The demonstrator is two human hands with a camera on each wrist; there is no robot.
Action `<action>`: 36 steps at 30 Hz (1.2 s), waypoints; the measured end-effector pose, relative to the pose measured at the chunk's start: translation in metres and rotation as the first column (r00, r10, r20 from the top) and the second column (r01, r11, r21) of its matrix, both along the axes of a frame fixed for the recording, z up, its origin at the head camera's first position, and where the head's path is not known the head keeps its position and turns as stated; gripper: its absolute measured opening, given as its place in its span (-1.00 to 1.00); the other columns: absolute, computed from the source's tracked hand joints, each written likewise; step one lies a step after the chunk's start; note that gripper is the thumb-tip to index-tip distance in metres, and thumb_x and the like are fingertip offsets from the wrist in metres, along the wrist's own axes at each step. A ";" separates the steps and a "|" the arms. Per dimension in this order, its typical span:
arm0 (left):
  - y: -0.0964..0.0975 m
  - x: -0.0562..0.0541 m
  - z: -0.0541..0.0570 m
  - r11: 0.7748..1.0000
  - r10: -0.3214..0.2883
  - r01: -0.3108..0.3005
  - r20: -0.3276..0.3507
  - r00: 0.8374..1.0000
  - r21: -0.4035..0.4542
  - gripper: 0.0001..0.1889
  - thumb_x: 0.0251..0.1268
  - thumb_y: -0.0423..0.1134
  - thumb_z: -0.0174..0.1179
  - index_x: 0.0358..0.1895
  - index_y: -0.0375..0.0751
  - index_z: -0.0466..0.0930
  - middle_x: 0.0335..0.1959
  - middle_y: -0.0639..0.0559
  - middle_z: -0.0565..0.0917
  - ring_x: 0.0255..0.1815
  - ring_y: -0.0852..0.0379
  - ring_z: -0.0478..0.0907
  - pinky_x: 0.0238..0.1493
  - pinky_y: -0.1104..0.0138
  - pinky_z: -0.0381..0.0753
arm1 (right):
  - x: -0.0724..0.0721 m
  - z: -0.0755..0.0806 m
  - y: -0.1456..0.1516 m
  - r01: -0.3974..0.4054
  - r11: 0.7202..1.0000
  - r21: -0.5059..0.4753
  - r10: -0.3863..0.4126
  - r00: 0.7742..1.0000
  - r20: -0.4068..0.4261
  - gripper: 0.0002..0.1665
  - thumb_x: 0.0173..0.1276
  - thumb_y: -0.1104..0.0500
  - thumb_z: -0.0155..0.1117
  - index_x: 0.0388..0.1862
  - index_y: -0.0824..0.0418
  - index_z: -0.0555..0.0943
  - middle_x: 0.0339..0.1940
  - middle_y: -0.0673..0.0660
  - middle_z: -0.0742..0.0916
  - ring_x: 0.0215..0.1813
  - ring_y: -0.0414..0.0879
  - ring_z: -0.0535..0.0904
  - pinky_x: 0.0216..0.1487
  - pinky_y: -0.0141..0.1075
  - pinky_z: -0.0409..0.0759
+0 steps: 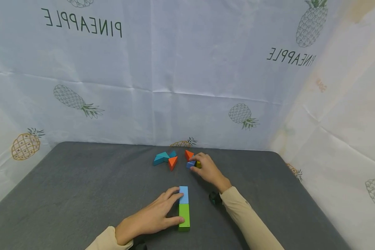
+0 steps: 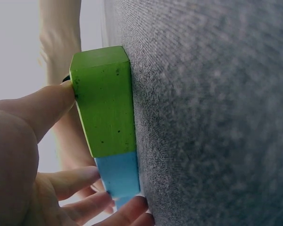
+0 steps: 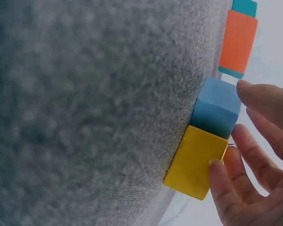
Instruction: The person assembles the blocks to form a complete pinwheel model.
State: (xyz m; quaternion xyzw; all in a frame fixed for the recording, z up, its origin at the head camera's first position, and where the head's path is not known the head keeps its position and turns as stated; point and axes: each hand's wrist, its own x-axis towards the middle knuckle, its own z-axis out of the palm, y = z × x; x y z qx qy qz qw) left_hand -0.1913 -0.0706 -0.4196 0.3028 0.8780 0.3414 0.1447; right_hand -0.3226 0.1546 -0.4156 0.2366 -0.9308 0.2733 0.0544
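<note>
A green block (image 1: 184,215) and a light blue block (image 1: 183,195) lie end to end on the table near me. My left hand (image 1: 154,213) rests along them, thumb on the green block and fingertips at the light blue one, fingers spread. Farther off, my right hand (image 1: 207,169) has its thumb and fingers about a blue block (image 3: 217,106), which lies against a yellow block (image 3: 194,162). One finger of that hand touches the yellow block's side. Just beyond it stands an orange triangular block (image 1: 188,155).
Left of the right hand are teal blocks (image 1: 161,158) and another orange triangular block (image 1: 172,163). The dark grey table (image 1: 90,187) ends at a white curtain (image 1: 190,69) printed with pineapples. Each wrist wears a small dark device.
</note>
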 end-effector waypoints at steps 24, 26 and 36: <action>0.001 0.001 0.000 1.000 0.005 -0.005 0.017 1.000 0.002 -0.15 0.34 0.28 0.15 0.53 -0.14 0.17 0.57 -0.13 0.10 0.54 -0.24 0.15 0.30 -0.19 0.38 | 0.003 0.001 0.000 -0.071 0.990 0.120 0.078 0.996 -0.051 -0.75 0.27 0.32 0.41 -0.06 0.21 0.75 -0.03 0.15 0.66 0.02 0.09 0.56 0.07 -0.04 0.55; 0.001 0.001 0.000 1.000 0.005 -0.005 0.015 1.000 0.000 -0.15 0.34 0.27 0.15 0.53 -0.15 0.17 0.57 -0.13 0.10 0.54 -0.24 0.15 0.29 -0.20 0.38 | 0.004 0.001 0.001 -0.077 0.989 0.128 0.085 0.995 -0.058 -0.72 0.24 0.34 0.42 -0.05 0.20 0.75 -0.02 0.16 0.67 0.03 0.10 0.56 0.08 -0.03 0.56; 0.001 0.001 0.000 1.000 0.009 -0.009 0.015 1.000 -0.007 -0.14 0.33 0.28 0.15 0.53 -0.14 0.17 0.57 -0.11 0.10 0.54 -0.23 0.15 0.31 -0.19 0.36 | 0.006 0.002 0.000 -0.084 0.991 0.108 0.085 0.996 -0.010 -0.68 0.20 0.25 0.48 -0.03 0.22 0.74 -0.26 0.07 0.63 -0.19 -0.10 0.60 -0.16 -0.26 0.59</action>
